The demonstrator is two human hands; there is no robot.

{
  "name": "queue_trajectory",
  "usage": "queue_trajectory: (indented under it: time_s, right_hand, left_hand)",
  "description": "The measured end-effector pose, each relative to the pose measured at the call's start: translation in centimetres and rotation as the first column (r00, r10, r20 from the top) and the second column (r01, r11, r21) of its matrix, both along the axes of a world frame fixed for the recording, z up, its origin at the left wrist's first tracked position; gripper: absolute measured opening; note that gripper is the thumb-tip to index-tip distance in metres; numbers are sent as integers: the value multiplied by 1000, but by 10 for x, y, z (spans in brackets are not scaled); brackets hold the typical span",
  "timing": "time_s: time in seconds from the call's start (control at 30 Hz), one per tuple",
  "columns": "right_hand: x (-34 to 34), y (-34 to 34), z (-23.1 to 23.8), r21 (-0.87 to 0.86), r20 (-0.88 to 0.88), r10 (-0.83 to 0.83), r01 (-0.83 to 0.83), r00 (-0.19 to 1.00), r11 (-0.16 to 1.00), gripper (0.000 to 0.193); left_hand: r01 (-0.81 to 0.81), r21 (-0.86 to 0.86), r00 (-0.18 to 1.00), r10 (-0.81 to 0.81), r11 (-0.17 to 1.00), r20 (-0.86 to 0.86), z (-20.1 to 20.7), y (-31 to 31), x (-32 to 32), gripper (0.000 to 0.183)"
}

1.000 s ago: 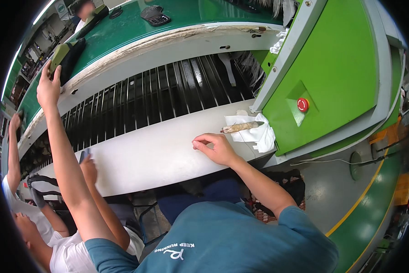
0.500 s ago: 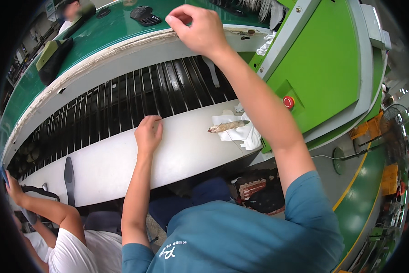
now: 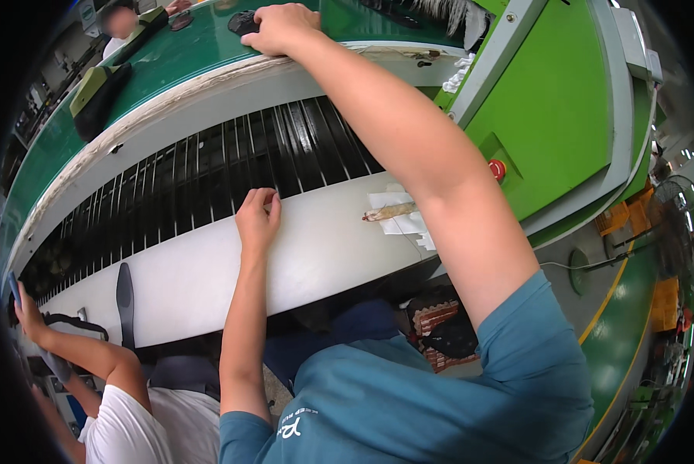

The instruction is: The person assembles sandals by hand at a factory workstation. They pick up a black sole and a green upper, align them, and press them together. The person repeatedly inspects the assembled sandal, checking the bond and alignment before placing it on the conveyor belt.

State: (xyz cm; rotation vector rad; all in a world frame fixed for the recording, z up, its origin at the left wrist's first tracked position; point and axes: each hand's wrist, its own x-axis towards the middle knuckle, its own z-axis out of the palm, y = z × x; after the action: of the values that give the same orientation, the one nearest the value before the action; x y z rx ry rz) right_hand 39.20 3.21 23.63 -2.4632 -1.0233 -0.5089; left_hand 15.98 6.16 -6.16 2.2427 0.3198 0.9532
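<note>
Black part (image 3: pixel 244 22) under right hand (image 3: pixel 281 27) (fingers curled on it); left hand (image 3: pixel 256 220) flat on white ledge (image 3: pixel 208 271), brush (image 3: pixel 388 211) nearby.

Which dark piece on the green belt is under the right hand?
The black piece at the top of the green belt, half covered by the right hand. The green-topped black piece lies far left, untouched; another small dark one sits apart.

The right hand (image 3: pixel 281 27) lies on the belt (image 3: pixel 185 54) behind the rollers (image 3: pixel 208 170); the left hand (image 3: pixel 256 222) rests on the shelf (image 3: pixel 208 271) before them.
</note>
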Motion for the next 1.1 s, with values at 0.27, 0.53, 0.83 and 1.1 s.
queue_trajectory:
  time_s: [0.27, 0.53, 0.83, 1.1]
  right_hand:
    - [-128, -127, -19, 475, -77, 543, -448, 836, 757, 55]
    - [-238, -241, -132, 495, 97, 618, -577, 780, 650, 58]
    - [-247, -250, -182, 546, 24, 627, -535, 779, 645, 67]
    - [-247, -249, -207, 655, -276, 634, -342, 722, 674, 91]
  left_hand:
    - [457, -703, 862, -76, 545, 501, 78, 16, -38, 81]
    - [950, -280, 301, -176, 138, 937, 186, -16, -74, 84]
    - [914, -373, 396, -154, 157, 905, 188, -56, -71, 69]
    - [722, -605, 665, -97, 335, 740, 167, -93, -43, 51]
